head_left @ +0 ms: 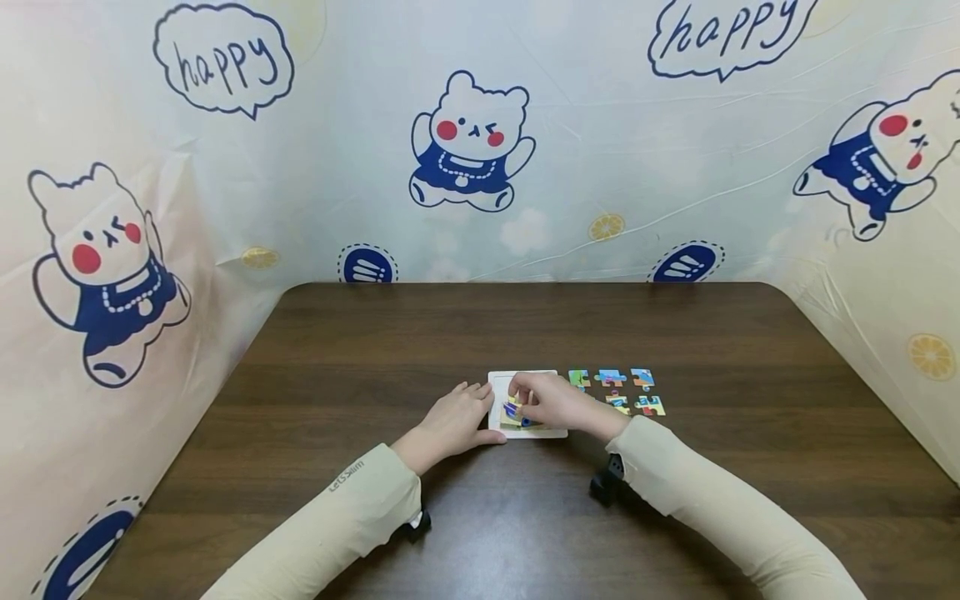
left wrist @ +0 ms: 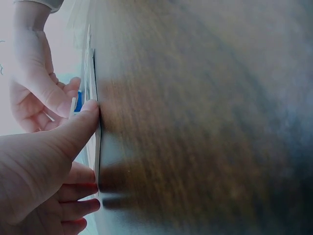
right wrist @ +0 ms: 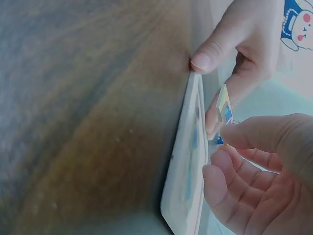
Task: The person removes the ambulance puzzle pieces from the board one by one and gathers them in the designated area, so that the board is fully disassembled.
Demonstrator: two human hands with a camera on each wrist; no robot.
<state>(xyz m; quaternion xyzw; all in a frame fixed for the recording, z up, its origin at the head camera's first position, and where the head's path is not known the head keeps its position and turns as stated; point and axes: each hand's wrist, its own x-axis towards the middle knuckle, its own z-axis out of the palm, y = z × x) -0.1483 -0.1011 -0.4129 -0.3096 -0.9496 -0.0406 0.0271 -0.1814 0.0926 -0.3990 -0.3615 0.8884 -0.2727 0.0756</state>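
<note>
A white puzzle board [head_left: 558,433] with a raised rim lies flat on the table, part of a colourful picture showing inside it. My left hand [head_left: 453,421] rests against the board's left side, thumb at the near left corner and fingers along the edge, fairly straight. Over the board, my right hand [head_left: 558,404] pinches a small jigsaw piece [right wrist: 223,105] between thumb and fingertips. In the right wrist view this piece stands tilted on edge, just above the board. The right hand hides much of the board's inside in the head view.
Several loose jigsaw pieces [head_left: 611,378] lie in rough rows right of the board, some partly behind the right hand and wrist. The brown wooden table [head_left: 390,342] ends at a printed cloth backdrop [head_left: 592,167] on the far side and both flanks.
</note>
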